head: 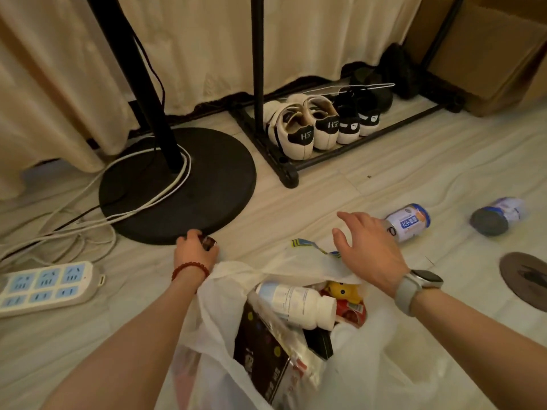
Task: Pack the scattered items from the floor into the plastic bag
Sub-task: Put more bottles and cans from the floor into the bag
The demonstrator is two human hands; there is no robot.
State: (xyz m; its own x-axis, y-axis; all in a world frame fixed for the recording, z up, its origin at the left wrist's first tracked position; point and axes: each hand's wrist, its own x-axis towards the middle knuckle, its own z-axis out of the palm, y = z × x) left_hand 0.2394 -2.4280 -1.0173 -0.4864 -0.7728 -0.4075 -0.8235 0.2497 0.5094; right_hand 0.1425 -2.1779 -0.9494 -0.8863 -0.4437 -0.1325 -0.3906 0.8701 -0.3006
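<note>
A white plastic bag (367, 359) lies open on the floor in front of me. Inside it are a white bottle (296, 303), a dark box (260, 344), a yellow toy (344, 290) and red packaging. My left hand (194, 251) grips a small dark reddish item (208, 241) at the bag's far left rim, beside the black stand base. My right hand (370, 247) hovers with fingers spread above the bag's far edge, close to a white and blue can (410, 221) lying on its side. A second can (497, 216) lies further right. A striped packet (305, 243) peeks from under the bag.
A round black stand base (177, 184) with white cables sits at the left. A power strip (44, 287) lies at the far left. A shoe rack (325, 134) with several shoes stands behind. A dark round floor plate (525, 278) is at the right edge.
</note>
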